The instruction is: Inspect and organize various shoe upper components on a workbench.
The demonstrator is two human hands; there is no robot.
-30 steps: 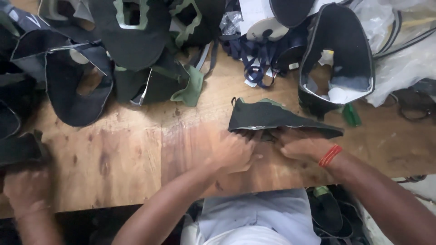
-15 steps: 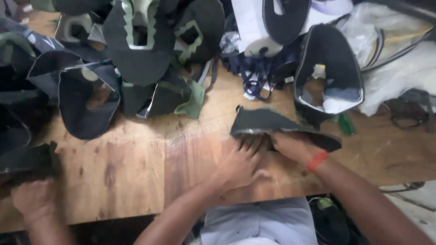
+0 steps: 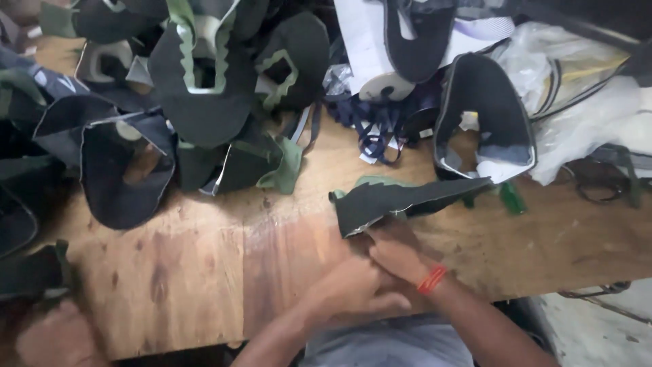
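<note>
A dark shoe upper (image 3: 401, 200) with green trim is pinched at its lower edge by the right hand (image 3: 397, 251), the left hand (image 3: 346, 289) closed alongside, above the wooden counter (image 3: 204, 272).

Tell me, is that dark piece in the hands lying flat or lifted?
Lifted: the dark piece rises off the wooden table, pinched underneath by the right hand and left hand.

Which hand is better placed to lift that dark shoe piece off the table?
Probably the right hand: it touches the dark shoe piece from below. The left hand sits behind it, nearer the table edge.
</note>
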